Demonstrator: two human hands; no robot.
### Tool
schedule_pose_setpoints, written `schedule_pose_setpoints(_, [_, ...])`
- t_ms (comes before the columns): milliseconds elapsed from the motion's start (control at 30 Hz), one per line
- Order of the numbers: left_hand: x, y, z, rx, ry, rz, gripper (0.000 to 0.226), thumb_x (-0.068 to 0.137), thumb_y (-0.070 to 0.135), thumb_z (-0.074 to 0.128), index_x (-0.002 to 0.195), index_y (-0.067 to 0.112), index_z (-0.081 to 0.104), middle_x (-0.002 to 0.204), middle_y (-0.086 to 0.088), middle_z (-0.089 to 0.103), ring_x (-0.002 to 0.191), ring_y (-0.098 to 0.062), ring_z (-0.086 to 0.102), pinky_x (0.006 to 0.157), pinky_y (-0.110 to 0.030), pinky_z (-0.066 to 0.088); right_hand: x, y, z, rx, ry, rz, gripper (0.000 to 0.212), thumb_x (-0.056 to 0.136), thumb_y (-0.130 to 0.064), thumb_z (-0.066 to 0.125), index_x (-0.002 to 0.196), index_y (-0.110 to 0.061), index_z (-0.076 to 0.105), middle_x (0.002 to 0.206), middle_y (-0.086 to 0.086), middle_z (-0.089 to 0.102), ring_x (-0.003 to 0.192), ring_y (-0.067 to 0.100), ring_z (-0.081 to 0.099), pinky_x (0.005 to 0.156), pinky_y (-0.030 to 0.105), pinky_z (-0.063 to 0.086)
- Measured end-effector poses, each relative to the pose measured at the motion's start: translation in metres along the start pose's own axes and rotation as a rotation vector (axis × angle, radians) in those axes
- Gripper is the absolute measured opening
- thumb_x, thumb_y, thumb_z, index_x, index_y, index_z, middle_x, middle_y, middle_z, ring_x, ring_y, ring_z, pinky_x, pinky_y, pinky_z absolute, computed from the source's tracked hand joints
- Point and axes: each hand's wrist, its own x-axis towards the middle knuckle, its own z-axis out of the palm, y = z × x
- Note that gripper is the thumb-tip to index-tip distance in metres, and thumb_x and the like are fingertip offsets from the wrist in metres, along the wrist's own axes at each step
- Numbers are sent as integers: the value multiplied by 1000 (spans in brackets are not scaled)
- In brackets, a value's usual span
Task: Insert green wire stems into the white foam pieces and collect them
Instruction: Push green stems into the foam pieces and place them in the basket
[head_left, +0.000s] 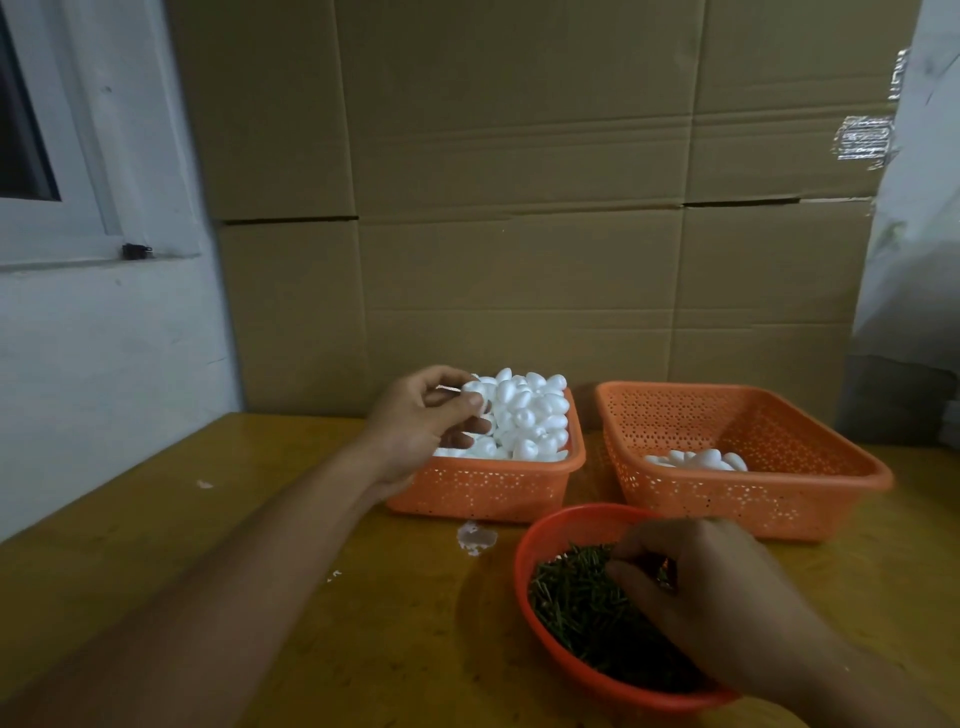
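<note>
An orange basket (483, 491) at the middle holds a heap of white foam pieces (530, 415). My left hand (426, 421) reaches over its left edge and pinches one foam piece between thumb and fingers. A red bowl (524, 551) in front is filled with green wire stems (576, 597). My right hand (696, 587) is down in the bowl, its fingers curled among the stems. A second orange basket (675, 415) on the right holds several foam pieces (698, 460) at its bottom.
The baskets and the bowl stand on a yellow wooden table (208, 519). Large cardboard boxes (519, 208) form a wall right behind the baskets. A white wall with a window frame is at the left. Small white foam scraps (475, 538) lie near the bowl.
</note>
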Motion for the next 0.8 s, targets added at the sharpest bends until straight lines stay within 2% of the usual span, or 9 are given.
schedule_pose_setpoints(133, [-32, 7, 27, -255, -32, 4, 19, 91, 0, 64, 108, 8, 65, 101, -21, 74, 82, -25, 73, 64, -26, 56, 0, 0, 0, -10, -5, -1, 11, 87, -51, 64, 89, -41, 68, 69, -22, 66, 66, 5, 62, 57, 28, 51])
schedule_pose_setpoints(267, [-54, 7, 42, -322, -80, -8, 26, 84, -1, 67, 109, 8, 68, 111, -30, 68, 91, -27, 71, 73, -28, 56, -1, -1, 1, -16, 2, 5, 12, 86, -52, 63, 90, -42, 68, 70, -21, 66, 65, 4, 61, 57, 26, 51])
schedule_pose_setpoints(367, [-65, 4, 49, -348, -143, -25, 29, 83, -6, 65, 106, 10, 72, 106, -19, 71, 95, -28, 66, 80, -33, 52, -1, -2, 0, -19, -5, 5, 13, 87, -52, 63, 90, -41, 68, 69, -21, 66, 68, 4, 61, 55, 24, 49])
schedule_pose_setpoints(467, [-73, 5, 52, -365, -188, -17, 34, 83, -16, 60, 100, 9, 74, 102, -11, 70, 91, -23, 64, 74, -28, 54, 0, -4, 0, -22, -22, 9, 14, 88, -52, 62, 90, -40, 69, 70, -22, 66, 68, 3, 61, 55, 21, 48])
schedule_pose_setpoints(567, [-80, 2, 52, -305, -215, -17, 44, 84, -22, 54, 94, 14, 77, 95, -9, 68, 77, -14, 60, 69, -23, 53, 0, -5, -1, -25, -49, 16, 15, 90, -52, 61, 93, -40, 69, 76, -20, 68, 66, 4, 61, 60, 26, 52])
schedule_pose_setpoints(700, [-85, -2, 54, -229, -205, -5, 36, 68, -7, 63, 91, 16, 77, 100, -10, 70, 77, -9, 58, 68, -22, 50, 0, -9, -3, -29, -64, 26, 14, 89, -51, 62, 92, -39, 69, 75, -21, 67, 66, 4, 61, 62, 30, 53])
schedule_pose_setpoints(800, [-87, -7, 58, -151, -228, 34, 30, 70, 4, 66, 93, 20, 76, 111, -20, 69, 87, -15, 59, 72, -25, 50, 0, -10, -5, -30, -96, 33, 13, 89, -49, 63, 94, -39, 70, 82, -21, 69, 73, 3, 63, 68, 30, 55])
